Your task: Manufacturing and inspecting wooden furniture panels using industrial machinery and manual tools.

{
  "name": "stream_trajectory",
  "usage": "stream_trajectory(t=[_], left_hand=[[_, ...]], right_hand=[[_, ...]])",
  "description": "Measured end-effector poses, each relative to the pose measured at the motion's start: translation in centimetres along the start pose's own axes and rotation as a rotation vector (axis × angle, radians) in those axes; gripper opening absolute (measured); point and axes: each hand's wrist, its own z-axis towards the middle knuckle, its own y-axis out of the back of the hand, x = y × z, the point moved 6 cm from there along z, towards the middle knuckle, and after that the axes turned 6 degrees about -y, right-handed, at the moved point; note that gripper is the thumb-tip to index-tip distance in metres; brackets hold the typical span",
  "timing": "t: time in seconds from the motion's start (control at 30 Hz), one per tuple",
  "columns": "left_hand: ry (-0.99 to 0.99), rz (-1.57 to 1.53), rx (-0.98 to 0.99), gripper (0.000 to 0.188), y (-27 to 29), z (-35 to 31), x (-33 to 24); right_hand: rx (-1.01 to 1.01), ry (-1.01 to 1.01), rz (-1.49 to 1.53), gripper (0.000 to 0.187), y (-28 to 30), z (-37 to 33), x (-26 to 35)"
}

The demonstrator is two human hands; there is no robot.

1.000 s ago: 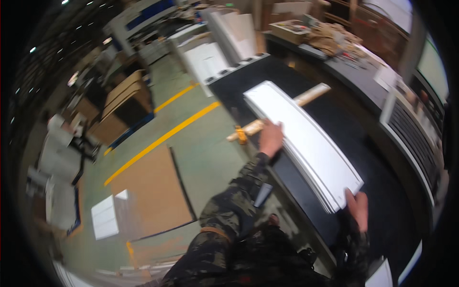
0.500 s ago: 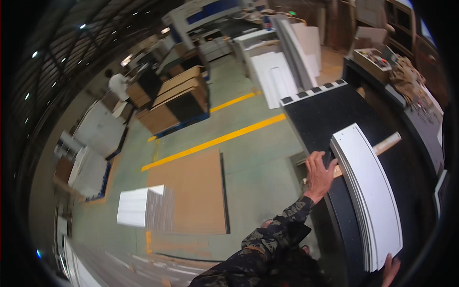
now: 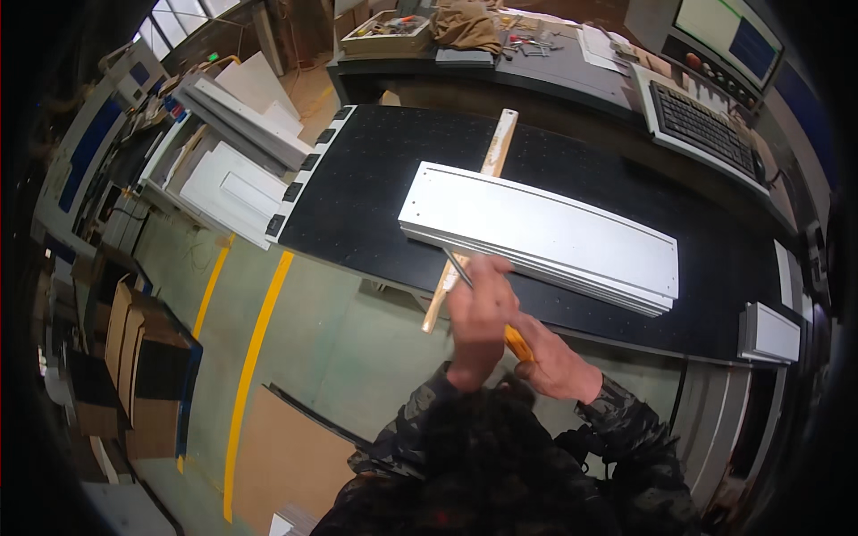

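Hands at a black desk [image 3: 357, 192], seen from above. The left hand [image 3: 481, 311] has its fingers curled over the thin metal shaft of a yellow-handled tool [image 3: 517, 343]; the right hand [image 3: 559, 362], just behind, closes its fingers around the yellow handle. The shaft projects beyond the left fingers – forward and to the left – with its end near the close edge of a stack of white boards [image 3: 536, 228]. This stack lies flat just beyond the left fingers and extends to their right; its top board bears a groove along its long edge and small holes at its left end. A wooden strip [image 3: 436, 299] passes crosswise beneath it, the near end jutting past the desk edge to the left of the left fingers.

Well beyond the fingers, a grey desk [image 3: 581, 76] carries a tray of tools [image 3: 386, 37], a brown cloth [image 3: 466, 25] and loose hand tools [image 3: 534, 43]. Far to their right stand a keyboard [image 3: 702, 125] and a lit monitor [image 3: 728, 36] – the key markings and screen characters are too small to read.
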Motion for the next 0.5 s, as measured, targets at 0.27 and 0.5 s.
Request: stream_trajectory(t=[0.27, 0.5], left_hand=[[-0.242, 0.196, -0.014, 0.051, 3.7, 3.3, 6.9], [-0.397, 0.887, 0.384, 0.045, 0.5, 3.5, 10.3]], right_hand=[[0.074, -0.192, 0.035, 0.055, 2.6, 5.1, 1.5], [0.024, -0.212, -0.308, 0.051, 2.7, 11.9, 0.8]])
